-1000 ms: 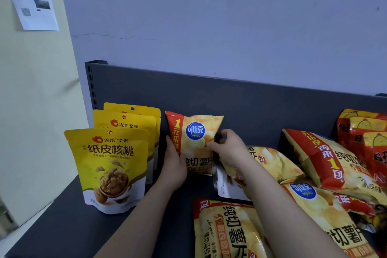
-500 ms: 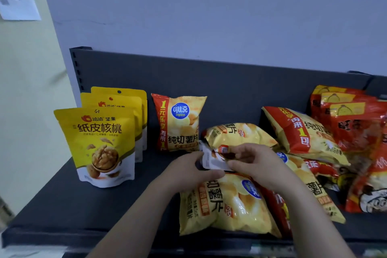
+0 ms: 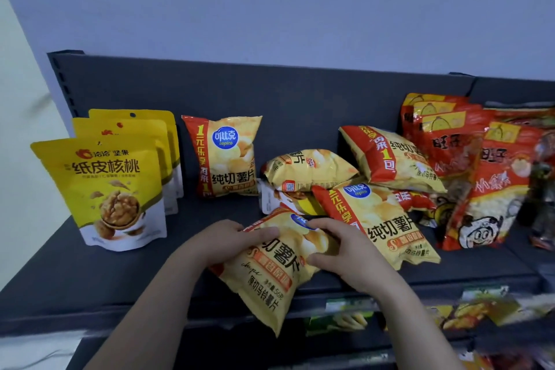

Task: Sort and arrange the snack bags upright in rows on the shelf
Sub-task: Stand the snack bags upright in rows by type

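Note:
My left hand (image 3: 223, 242) and my right hand (image 3: 339, 252) both grip a yellow potato chip bag (image 3: 270, 276) that hangs tilted over the front edge of the dark shelf (image 3: 75, 273). One chip bag (image 3: 225, 156) stands upright against the back panel. To its left, three yellow walnut pouches (image 3: 111, 189) stand upright in a row front to back. More chip bags lie flat in a pile: one (image 3: 309, 170) behind my hands, another (image 3: 381, 219) to the right, a third (image 3: 390, 156) leaning further back.
Red snack bags (image 3: 486, 183) lean in a heap at the right end of the shelf. The shelf's back panel (image 3: 300, 99) rises behind everything. A lower shelf with blurred packets (image 3: 480, 309) shows below the front edge. A pale wall stands on the left.
My hands left the upright chip bag standing at the back, moved to the front pile and took hold of a flat chip bag, pulling it toward the shelf's front edge. The camera shifted right.

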A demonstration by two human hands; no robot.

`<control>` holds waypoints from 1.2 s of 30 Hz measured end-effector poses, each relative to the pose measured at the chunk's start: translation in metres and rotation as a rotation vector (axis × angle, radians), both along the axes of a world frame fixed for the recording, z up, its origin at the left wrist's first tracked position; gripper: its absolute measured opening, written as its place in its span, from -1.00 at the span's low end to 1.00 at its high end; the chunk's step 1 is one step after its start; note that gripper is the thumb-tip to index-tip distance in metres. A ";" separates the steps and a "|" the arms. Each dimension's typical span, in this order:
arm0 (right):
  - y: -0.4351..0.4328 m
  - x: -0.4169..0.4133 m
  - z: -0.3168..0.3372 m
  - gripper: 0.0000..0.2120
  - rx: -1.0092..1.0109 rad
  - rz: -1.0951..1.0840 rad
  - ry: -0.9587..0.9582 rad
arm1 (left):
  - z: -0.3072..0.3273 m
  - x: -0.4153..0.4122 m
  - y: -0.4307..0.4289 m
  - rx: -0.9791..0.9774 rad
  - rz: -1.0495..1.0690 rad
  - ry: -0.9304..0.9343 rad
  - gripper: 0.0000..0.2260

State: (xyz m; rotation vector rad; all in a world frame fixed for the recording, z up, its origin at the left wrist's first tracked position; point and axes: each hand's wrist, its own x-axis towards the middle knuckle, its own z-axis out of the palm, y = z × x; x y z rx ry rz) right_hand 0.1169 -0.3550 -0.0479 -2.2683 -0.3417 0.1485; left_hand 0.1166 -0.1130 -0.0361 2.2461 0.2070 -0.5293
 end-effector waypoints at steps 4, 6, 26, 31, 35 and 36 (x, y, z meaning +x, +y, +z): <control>0.006 -0.004 -0.007 -0.49 0.057 -0.075 -0.097 | 0.007 -0.010 0.002 -0.119 -0.001 -0.020 -0.19; 0.007 -0.005 -0.003 -0.50 0.149 -0.077 -0.099 | 0.014 -0.018 0.005 -0.140 0.030 -0.060 -0.25; 0.110 0.038 -0.006 -0.45 0.344 0.054 -0.048 | -0.041 -0.010 0.040 -0.397 0.503 -0.722 -0.41; 0.122 0.058 -0.031 -0.39 0.348 0.032 -0.098 | -0.051 0.012 0.046 -0.435 0.450 -0.706 -0.43; 0.127 0.067 -0.044 -0.35 0.351 -0.005 -0.145 | -0.058 0.024 0.049 -0.424 0.461 -0.706 -0.39; 0.129 0.068 -0.047 -0.34 0.352 -0.013 -0.161 | -0.059 0.025 0.048 -0.420 0.457 -0.715 -0.39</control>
